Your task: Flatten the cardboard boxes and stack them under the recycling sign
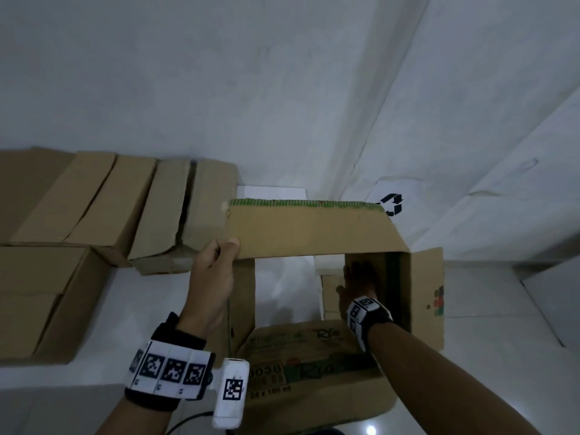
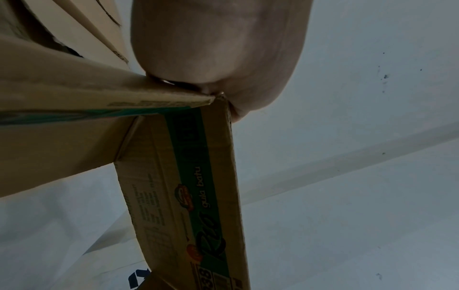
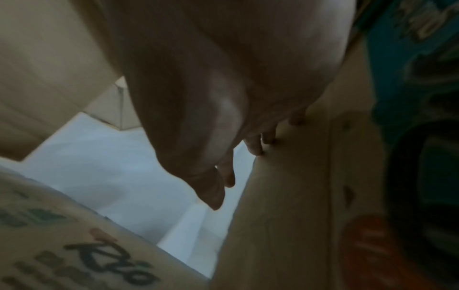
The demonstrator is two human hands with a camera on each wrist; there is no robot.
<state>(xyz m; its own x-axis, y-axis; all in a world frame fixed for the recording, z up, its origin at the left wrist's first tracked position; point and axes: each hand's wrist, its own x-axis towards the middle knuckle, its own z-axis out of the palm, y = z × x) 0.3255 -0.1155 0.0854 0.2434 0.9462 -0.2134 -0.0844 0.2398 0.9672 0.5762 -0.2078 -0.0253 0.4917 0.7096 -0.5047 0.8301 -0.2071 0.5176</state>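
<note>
A printed brown cardboard box (image 1: 314, 227) with both ends open stands as a hollow sleeve in front of me in the head view. My left hand (image 1: 219, 251) grips the left corner of its far panel, thumb on top. In the left wrist view the left hand (image 2: 213, 58) holds that box (image 2: 193, 196) at a corner edge. My right hand (image 1: 357, 277) reaches inside the sleeve. Its straight fingers (image 3: 255, 145) press on the inner face of the right wall (image 3: 285, 196). A black recycling sign (image 1: 391, 204) is on the wall just behind the box.
Several closed brown boxes (image 1: 94, 199) lie along the wall at the left, and another box (image 1: 40, 299) sits nearer me. A small box (image 1: 329, 290) and white floor (image 1: 282, 277) show through the sleeve. Bare white floor lies to the right (image 1: 502, 293).
</note>
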